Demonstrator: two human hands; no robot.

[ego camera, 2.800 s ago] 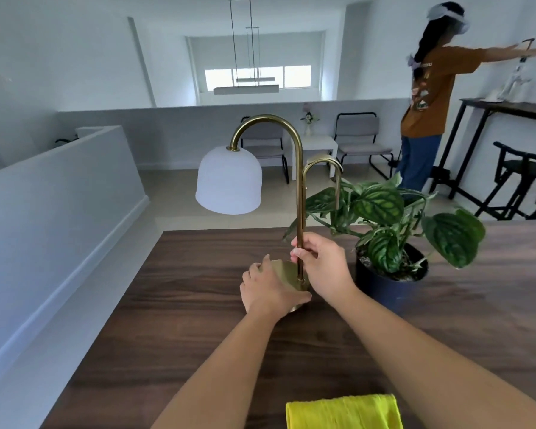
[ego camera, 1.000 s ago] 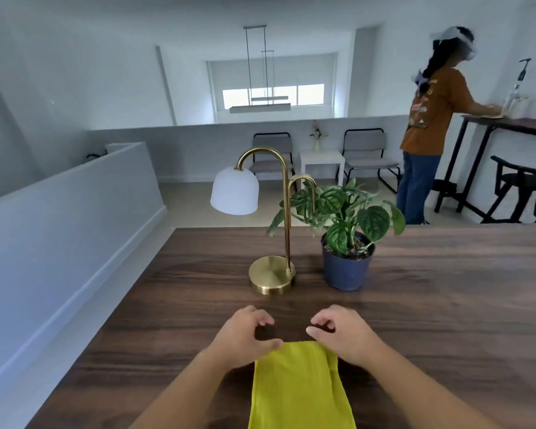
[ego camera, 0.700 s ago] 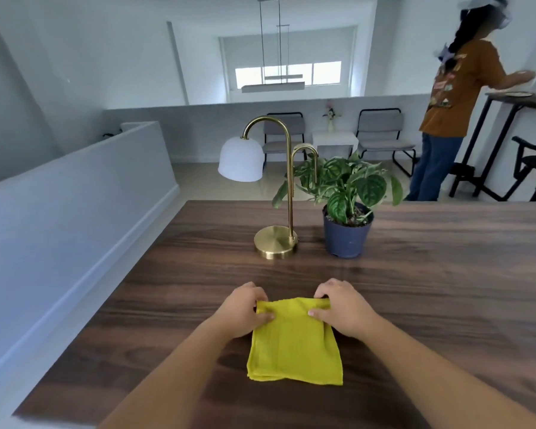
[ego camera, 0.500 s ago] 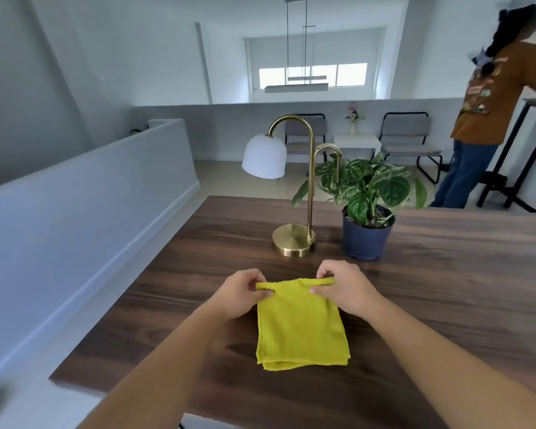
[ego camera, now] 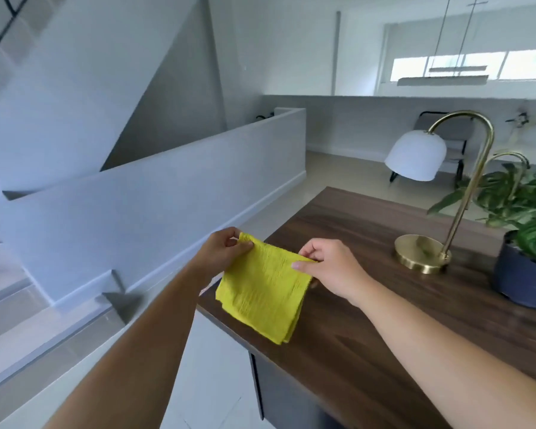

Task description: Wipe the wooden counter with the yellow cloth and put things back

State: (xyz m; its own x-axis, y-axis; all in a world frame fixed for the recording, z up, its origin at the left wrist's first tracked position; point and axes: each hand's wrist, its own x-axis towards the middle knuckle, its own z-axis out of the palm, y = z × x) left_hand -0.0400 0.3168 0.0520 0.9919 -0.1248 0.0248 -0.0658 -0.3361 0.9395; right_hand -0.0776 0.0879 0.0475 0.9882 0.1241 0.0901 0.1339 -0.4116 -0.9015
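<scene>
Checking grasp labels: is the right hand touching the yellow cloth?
Touching. The head view shows the right hand pinching the cloth's upper right corner between thumb and fingers, while the left hand pinches the other upper corner.

Dark wood-grain desk (ego camera: pixel 369 329), seen corner-on. Near its left edge, folded yellow cloth (ego camera: pixel 265 291), lower end down on the wood. Farther right, brass lamp base (ego camera: pixel 421 252); just beside that, dark blue plant pot (ego camera: pixel 522 278).

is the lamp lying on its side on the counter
No, the lamp stands upright on its round brass base on the wooden counter, beside the potted plant.
</scene>
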